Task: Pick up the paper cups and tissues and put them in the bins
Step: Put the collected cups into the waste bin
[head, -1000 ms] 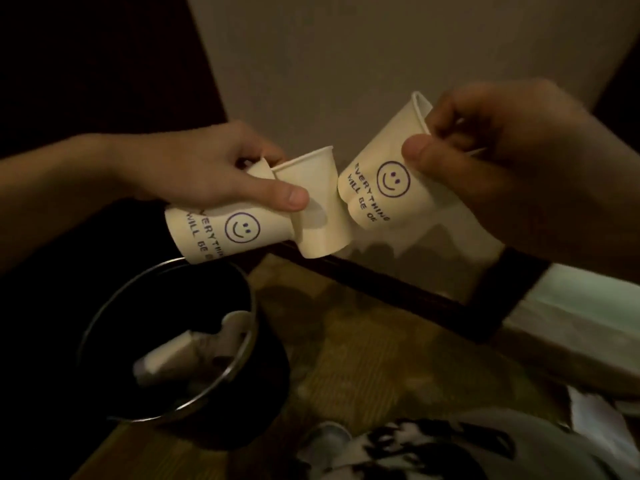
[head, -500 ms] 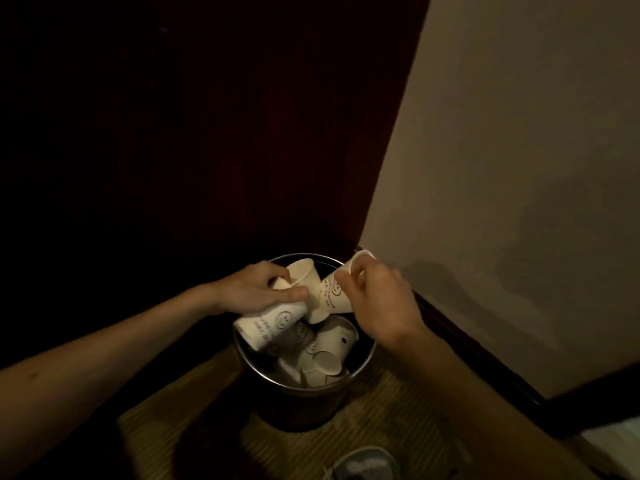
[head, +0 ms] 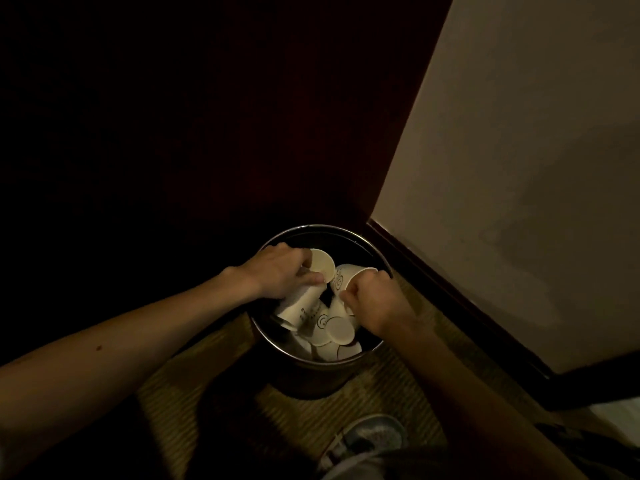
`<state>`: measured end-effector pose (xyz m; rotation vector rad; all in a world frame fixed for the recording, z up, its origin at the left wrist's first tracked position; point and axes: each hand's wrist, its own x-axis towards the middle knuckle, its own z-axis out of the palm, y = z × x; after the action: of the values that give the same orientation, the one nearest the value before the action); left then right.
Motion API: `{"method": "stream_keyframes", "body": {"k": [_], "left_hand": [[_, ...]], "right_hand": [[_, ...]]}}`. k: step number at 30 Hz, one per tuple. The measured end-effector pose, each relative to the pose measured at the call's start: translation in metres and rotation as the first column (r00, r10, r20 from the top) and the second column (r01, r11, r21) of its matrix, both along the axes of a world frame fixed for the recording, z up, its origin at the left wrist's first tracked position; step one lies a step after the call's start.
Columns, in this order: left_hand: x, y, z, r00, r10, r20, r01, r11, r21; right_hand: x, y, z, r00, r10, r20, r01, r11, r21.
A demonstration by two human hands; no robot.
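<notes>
A round dark metal bin stands on the floor in a dim corner. My left hand is inside its mouth and grips two cream paper cups, one with its open rim facing up. My right hand pinches the rim of another cream cup with a smiley print, held just over the bin's right side. Several more cups lie piled in the bottom of the bin.
A beige wall with a dark skirting board runs close along the bin's right. Dark panelling fills the left and back. The bin sits on patterned carpet. My shoe is in front of the bin.
Both hands have gone down from in front of the wall into the bin's mouth, still holding their cups. The view now looks from higher up at the bin.
</notes>
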<state>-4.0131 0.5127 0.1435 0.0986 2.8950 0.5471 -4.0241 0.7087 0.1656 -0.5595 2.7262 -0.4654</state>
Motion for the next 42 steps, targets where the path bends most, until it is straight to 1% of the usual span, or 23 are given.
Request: {"method": "stream_keyframes", "body": {"k": [2, 5, 8, 10, 12, 14, 15, 17, 19, 22, 24, 26, 28, 30, 32, 35, 37, 39, 42], "left_hand": [[-0.002, -0.002, 0.009, 0.997, -0.019, -0.080, 0.017, 0.999, -0.027], [-0.010, -0.001, 0.038, 0.981, -0.030, -0.191, 0.025, 0.999, -0.027], [-0.020, 0.013, 0.074, 0.967, -0.083, -0.243, 0.073, 0.996, -0.048], [-0.027, 0.033, 0.101, 0.953, -0.164, -0.255, 0.149, 0.986, -0.078], [-0.034, 0.062, 0.128, 0.927, -0.262, -0.269, 0.238, 0.964, -0.119], [-0.041, 0.099, 0.155, 0.886, -0.370, -0.280, 0.336, 0.928, -0.164], [-0.045, 0.121, 0.166, 0.860, -0.430, -0.274, 0.388, 0.901, -0.196], [-0.052, 0.170, 0.180, 0.794, -0.559, -0.239, 0.502, 0.825, -0.258], [-0.057, 0.227, 0.180, 0.718, -0.674, -0.174, 0.615, 0.732, -0.295], [-0.056, 0.315, 0.146, 0.616, -0.786, -0.047, 0.727, 0.591, -0.350], [-0.051, 0.365, 0.105, 0.531, -0.847, 0.038, 0.797, 0.483, -0.363], [-0.043, 0.407, 0.063, 0.447, -0.889, 0.099, 0.858, 0.395, -0.327], [-0.034, 0.442, 0.026, 0.385, -0.911, 0.148, 0.900, 0.334, -0.282], [-0.025, 0.470, -0.005, 0.334, -0.928, 0.167, 0.929, 0.294, -0.225], [-0.015, 0.495, -0.033, 0.302, -0.934, 0.189, 0.947, 0.272, -0.170], [0.002, 0.529, -0.078, 0.243, -0.947, 0.209, 0.955, 0.196, -0.223], [0.013, 0.548, -0.105, 0.205, -0.953, 0.225, 0.963, 0.155, -0.222], [0.019, 0.562, -0.127, 0.184, -0.952, 0.244, 0.971, 0.138, -0.195], [0.022, 0.577, -0.152, 0.186, -0.945, 0.268, 0.974, 0.143, -0.173]], "right_hand": [[0.003, 0.005, 0.009, 1.000, 0.001, -0.015, -0.001, 1.000, -0.028], [0.005, 0.018, 0.030, 0.998, 0.029, -0.051, -0.033, 0.996, -0.083], [0.007, 0.038, 0.054, 0.998, 0.028, -0.061, -0.037, 0.985, -0.166], [0.008, 0.058, 0.068, 0.998, 0.028, -0.060, -0.038, 0.983, -0.177], [0.008, 0.089, 0.080, 0.999, 0.009, -0.034, -0.014, 0.990, -0.140], [0.010, 0.131, 0.092, 1.000, -0.009, 0.011, 0.010, 0.998, -0.055], [0.013, 0.155, 0.098, 0.998, -0.014, 0.057, 0.014, 1.000, -0.007], [0.022, 0.205, 0.108, 0.982, -0.050, 0.183, 0.036, 0.996, 0.079], [0.036, 0.257, 0.107, 0.960, -0.132, 0.248, 0.104, 0.987, 0.125], [0.064, 0.332, 0.078, 0.925, -0.289, 0.246, 0.258, 0.954, 0.153], [0.085, 0.374, 0.043, 0.886, -0.376, 0.271, 0.357, 0.926, 0.121], [0.108, 0.407, 0.001, 0.822, -0.450, 0.349, 0.459, 0.886, 0.064], [0.130, 0.431, -0.041, 0.745, -0.520, 0.417, 0.557, 0.830, 0.040], [0.149, 0.449, -0.080, 0.676, -0.594, 0.436, 0.650, 0.759, 0.028], [0.164, 0.462, -0.112, 0.619, -0.663, 0.421, 0.724, 0.689, 0.023], [0.181, 0.476, -0.149, 0.535, -0.747, 0.394, 0.795, 0.603, 0.064], [0.189, 0.482, -0.166, 0.479, -0.792, 0.378, 0.834, 0.545, 0.084], [0.196, 0.487, -0.179, 0.444, -0.819, 0.364, 0.864, 0.499, 0.071], [0.204, 0.490, -0.193, 0.406, -0.827, 0.390, 0.883, 0.465, 0.066]]}}
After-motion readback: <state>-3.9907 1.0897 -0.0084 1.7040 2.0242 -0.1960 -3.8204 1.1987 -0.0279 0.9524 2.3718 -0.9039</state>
